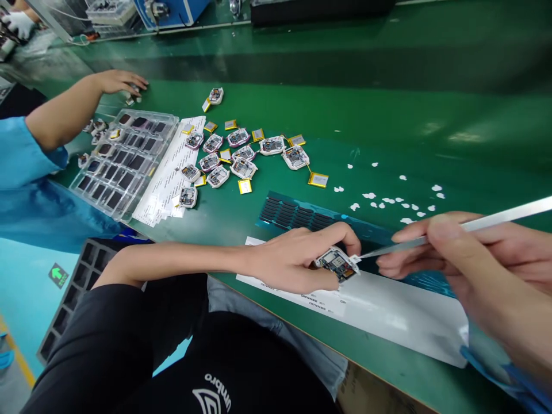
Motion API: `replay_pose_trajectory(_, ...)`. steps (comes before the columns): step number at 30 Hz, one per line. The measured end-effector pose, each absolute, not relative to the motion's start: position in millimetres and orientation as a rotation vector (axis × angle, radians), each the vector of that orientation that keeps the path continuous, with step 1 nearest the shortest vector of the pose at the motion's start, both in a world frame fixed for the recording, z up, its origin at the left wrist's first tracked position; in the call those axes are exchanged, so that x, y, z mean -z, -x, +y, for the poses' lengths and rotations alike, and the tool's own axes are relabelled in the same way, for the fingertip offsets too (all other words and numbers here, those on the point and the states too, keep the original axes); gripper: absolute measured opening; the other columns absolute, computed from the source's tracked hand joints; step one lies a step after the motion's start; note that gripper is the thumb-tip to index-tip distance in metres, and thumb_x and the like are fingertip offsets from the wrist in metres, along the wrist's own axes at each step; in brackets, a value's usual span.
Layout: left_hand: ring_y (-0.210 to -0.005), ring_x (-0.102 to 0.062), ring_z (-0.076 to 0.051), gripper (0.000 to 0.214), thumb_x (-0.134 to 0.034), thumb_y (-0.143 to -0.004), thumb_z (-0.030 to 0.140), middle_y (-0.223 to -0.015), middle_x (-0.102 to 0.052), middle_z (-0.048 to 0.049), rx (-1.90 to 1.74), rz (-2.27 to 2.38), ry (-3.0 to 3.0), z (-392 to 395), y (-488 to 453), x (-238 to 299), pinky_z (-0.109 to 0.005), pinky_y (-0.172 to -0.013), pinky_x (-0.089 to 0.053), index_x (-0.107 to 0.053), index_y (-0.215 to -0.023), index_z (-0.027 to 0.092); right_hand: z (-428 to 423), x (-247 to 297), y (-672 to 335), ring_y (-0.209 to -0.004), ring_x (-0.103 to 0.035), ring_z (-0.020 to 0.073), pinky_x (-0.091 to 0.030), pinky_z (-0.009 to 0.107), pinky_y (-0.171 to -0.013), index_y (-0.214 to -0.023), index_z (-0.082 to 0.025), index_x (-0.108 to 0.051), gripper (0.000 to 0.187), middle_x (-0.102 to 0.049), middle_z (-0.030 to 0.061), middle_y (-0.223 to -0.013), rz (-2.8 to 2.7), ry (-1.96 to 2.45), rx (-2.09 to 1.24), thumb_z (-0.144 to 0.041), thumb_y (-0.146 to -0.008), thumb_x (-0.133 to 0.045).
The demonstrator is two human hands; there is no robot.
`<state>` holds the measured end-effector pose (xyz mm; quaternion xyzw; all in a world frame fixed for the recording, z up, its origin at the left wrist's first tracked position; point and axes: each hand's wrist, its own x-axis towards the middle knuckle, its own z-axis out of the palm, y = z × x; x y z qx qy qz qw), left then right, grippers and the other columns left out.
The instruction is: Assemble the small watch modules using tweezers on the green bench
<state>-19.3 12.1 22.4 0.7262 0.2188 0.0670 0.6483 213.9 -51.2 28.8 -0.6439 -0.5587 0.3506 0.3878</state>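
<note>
My left hand (297, 259) is closed around a small white-framed watch body (338, 264) with its circuit board exposed, thumb and index finger on its edges. My right hand (470, 270) grips metal tweezers (487, 221). Their tips meet a small white piece (355, 259) at the watch body's right edge; whether it is pinched or stuck there I cannot tell. Below the watch body lies a white label sheet (388, 305) with printed text rows. Behind my left hand is a blue film (264, 221) with rows of black strips (297, 215).
Several open watch bodies (244, 168) with yellow-edged batteries (318, 180) lie on the green bench (388, 121). White scraps (388, 200) are scattered right. At left are a clear compartment tray (172, 126), white sheets (161, 192) and a co-worker's hand (123, 81).
</note>
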Motion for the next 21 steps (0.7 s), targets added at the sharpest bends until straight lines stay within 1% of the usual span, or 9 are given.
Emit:
replay_pose_trajectory(2,-0.06,-0.048,-0.01,0.029,-0.055,-0.083,0.024,-0.077,-0.051,0.0096,-0.138,0.5,-1.664,12.1,19.2,-22.2,-0.026,-0.061,-0.037,-0.039,-0.108,0.026,-49.5,-33.8,-200.8,-0.058,-0.074,0.0193,-0.068,0.029,-0.057,-0.063,-0.027,-0.078,0.061,-0.077,0.0093,-0.078,-1.4,1.589,-1.013,-0.08,-0.091,-0.066)
replay_pose_trajectory(5,-0.062,-0.048,-0.011,0.026,-0.054,-0.086,0.025,-0.076,-0.049,0.0092,-0.137,0.504,-1.674,11.8,18.9,-19.9,-0.027,-0.061,-0.037,-0.039,-0.108,0.026,-45.6,-35.7,-192.2,-0.061,-0.075,0.0186,-0.068,0.028,-0.06,-0.065,-0.029,-0.08,0.058,-0.079,0.0088,-0.078,-1.431,1.552,-1.097,-0.079,-0.092,-0.066)
replay_pose_trajectory(9,-0.064,-0.048,-0.012,0.025,-0.052,-0.088,0.025,-0.079,-0.051,0.0078,-0.137,0.51,-1.67,11.4,18.6,-17.4,-0.027,-0.062,-0.038,-0.04,-0.11,0.025,-45.1,-31.3,-195.5,-0.07,-0.077,0.0205,-0.07,0.032,-0.064,-0.066,-0.034,-0.081,0.056,-0.08,0.0081,-0.082,-1.477,1.584,-1.047,-0.078,-0.095,-0.061)
replay_pose_trajectory(13,-0.064,-0.049,-0.012,0.026,-0.052,-0.086,0.026,-0.08,-0.051,0.0075,-0.131,0.518,-1.666,10.9,19.1,-18.9,-0.028,-0.063,-0.037,-0.039,-0.109,0.026,-47.9,-28.7,-199.2,-0.079,-0.078,0.0231,-0.071,0.035,-0.069,-0.064,-0.038,-0.08,0.056,-0.079,0.0065,-0.081,-1.512,1.65,-0.98,-0.079,-0.095,-0.057)
replay_pose_trajectory(17,-0.064,-0.049,-0.011,0.026,-0.052,-0.086,0.026,-0.08,-0.05,0.0078,-0.124,0.522,-1.662,10.6,19.3,-20.1,-0.027,-0.063,-0.038,-0.038,-0.108,0.026,-47.3,-30.2,-196.3,-0.079,-0.079,0.0226,-0.07,0.035,-0.071,-0.063,-0.039,-0.08,0.057,-0.08,0.0047,-0.08,-1.577,1.655,-0.917,-0.078,-0.097,-0.055)
replay_pose_trajectory(21,-0.062,-0.048,-0.011,0.025,-0.052,-0.087,0.026,-0.078,-0.05,0.0084,-0.14,0.52,-1.662,10.2,18.9,-19.8,-0.027,-0.062,-0.037,-0.038,-0.107,0.026,-44.8,-31.5,-194.5,-0.077,-0.079,0.0216,-0.069,0.032,-0.067,-0.065,-0.04,-0.08,0.054,-0.079,0.0034,-0.078,-1.585,1.607,-0.937,-0.076,-0.097,-0.057)
